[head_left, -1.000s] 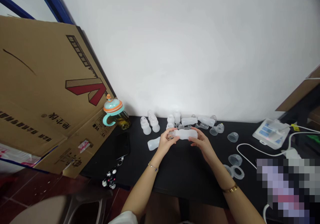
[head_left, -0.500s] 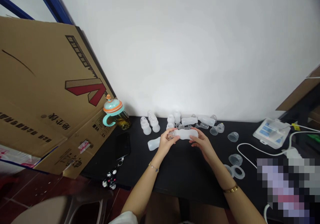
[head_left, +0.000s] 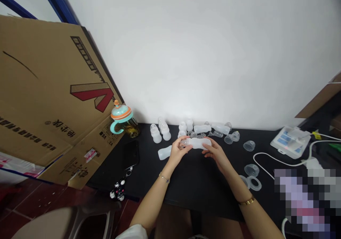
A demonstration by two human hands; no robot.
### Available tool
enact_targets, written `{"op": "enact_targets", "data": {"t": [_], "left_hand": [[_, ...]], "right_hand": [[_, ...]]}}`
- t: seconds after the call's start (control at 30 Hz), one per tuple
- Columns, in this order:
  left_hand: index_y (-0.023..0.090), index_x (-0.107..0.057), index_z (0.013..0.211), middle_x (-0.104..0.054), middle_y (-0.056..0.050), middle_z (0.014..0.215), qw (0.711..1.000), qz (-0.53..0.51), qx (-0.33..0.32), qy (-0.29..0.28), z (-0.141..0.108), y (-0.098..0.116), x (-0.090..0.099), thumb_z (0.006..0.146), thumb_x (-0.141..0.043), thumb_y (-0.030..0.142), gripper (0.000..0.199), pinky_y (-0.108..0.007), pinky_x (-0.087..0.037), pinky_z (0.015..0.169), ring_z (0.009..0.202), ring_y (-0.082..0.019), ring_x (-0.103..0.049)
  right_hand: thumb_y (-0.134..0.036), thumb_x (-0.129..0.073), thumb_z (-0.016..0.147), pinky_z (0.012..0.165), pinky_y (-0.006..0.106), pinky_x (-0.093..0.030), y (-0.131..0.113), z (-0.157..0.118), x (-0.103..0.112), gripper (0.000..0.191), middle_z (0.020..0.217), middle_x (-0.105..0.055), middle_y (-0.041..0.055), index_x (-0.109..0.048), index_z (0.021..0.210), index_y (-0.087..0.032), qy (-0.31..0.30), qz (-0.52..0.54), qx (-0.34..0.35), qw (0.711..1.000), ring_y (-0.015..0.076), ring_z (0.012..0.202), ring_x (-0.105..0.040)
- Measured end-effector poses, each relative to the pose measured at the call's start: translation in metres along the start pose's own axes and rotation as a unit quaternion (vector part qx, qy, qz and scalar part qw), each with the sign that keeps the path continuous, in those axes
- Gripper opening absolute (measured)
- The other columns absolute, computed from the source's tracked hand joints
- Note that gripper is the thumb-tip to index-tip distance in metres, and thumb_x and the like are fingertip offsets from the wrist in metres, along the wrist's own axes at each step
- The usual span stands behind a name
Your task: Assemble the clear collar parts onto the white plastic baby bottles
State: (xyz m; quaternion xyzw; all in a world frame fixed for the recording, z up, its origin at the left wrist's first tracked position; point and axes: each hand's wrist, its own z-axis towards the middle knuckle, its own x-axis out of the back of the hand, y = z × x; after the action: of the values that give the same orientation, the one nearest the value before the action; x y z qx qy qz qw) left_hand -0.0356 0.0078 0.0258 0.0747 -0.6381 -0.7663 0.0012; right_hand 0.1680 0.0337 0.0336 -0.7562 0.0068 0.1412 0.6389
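Observation:
A white, wavy-sided baby bottle (head_left: 198,143) lies sideways between my two hands, above the black table. My left hand (head_left: 178,151) is closed around its clear top end, with the thumb on the near side. At the base end, my right hand (head_left: 215,151) grips it between thumb and fingers. Another white bottle (head_left: 164,153) rests on its side by my left hand, partly covered by it. Beyond my hands, small clear parts (head_left: 202,135) and two lying bottles (head_left: 221,128) sit near the wall. Several bottles (head_left: 156,134) stand upright farther left.
A teal-lidded mug (head_left: 124,120), a phone (head_left: 131,154) and a keychain (head_left: 117,191) are on the left, by a big cardboard box (head_left: 53,90). Clear domes (head_left: 249,145) and rings (head_left: 254,183) lie right. A plastic case (head_left: 289,142) and white cable (head_left: 266,154) are farther right.

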Motion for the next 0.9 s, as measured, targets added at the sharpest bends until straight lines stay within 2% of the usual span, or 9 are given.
{"op": "enact_targets", "data": {"t": [0.33,0.63,0.8,0.9], "left_hand": [[0.018,-0.066,0.113,-0.065,-0.006,0.106,1.0,-0.014,-0.011,-0.016,-0.0024,0.0023,0.0004,0.072,-0.082,0.041,0.051,-0.018,-0.051,0.053,0.07,-0.01,-0.061],[0.017,-0.064,0.112,-0.065,-0.006,0.102,1.0,-0.015,-0.01,-0.024,-0.0028,0.0039,-0.0001,0.072,-0.082,0.042,0.05,-0.018,-0.051,0.053,0.07,-0.01,-0.06],[0.017,-0.065,0.112,-0.065,-0.006,0.104,0.999,-0.011,-0.012,-0.028,-0.0031,0.0046,-0.0003,0.072,-0.083,0.041,0.05,-0.018,-0.05,0.053,0.07,-0.01,-0.06],[0.017,-0.065,0.112,-0.067,-0.006,0.1,0.999,0.002,-0.013,-0.03,-0.0028,0.002,0.0005,0.073,-0.082,0.041,0.049,-0.019,-0.05,0.053,0.068,-0.01,-0.06]], "right_hand": [[-0.045,-0.078,0.079,0.05,0.023,-0.054,0.0016,0.0002,-0.0017,0.043,0.091,-0.072,0.0043,-0.069,0.115,-0.024,-0.021,-0.022,-0.02,0.999,0.0154,0.063,-0.069],[-0.048,-0.077,0.081,0.048,0.021,-0.055,0.0042,0.0036,-0.0019,0.044,0.093,-0.073,0.0046,-0.069,0.117,-0.024,-0.01,-0.037,-0.029,0.999,0.0145,0.061,-0.069],[-0.048,-0.078,0.08,0.05,0.023,-0.057,0.0067,0.005,-0.0017,0.047,0.094,-0.074,0.0053,-0.068,0.119,-0.025,-0.005,-0.029,-0.034,0.999,0.0175,0.067,-0.072],[-0.046,-0.079,0.078,0.055,0.025,-0.059,0.0067,0.0042,-0.0016,0.047,0.101,-0.074,0.0063,-0.069,0.12,-0.025,-0.002,-0.018,-0.035,0.999,0.0214,0.079,-0.074]]}}
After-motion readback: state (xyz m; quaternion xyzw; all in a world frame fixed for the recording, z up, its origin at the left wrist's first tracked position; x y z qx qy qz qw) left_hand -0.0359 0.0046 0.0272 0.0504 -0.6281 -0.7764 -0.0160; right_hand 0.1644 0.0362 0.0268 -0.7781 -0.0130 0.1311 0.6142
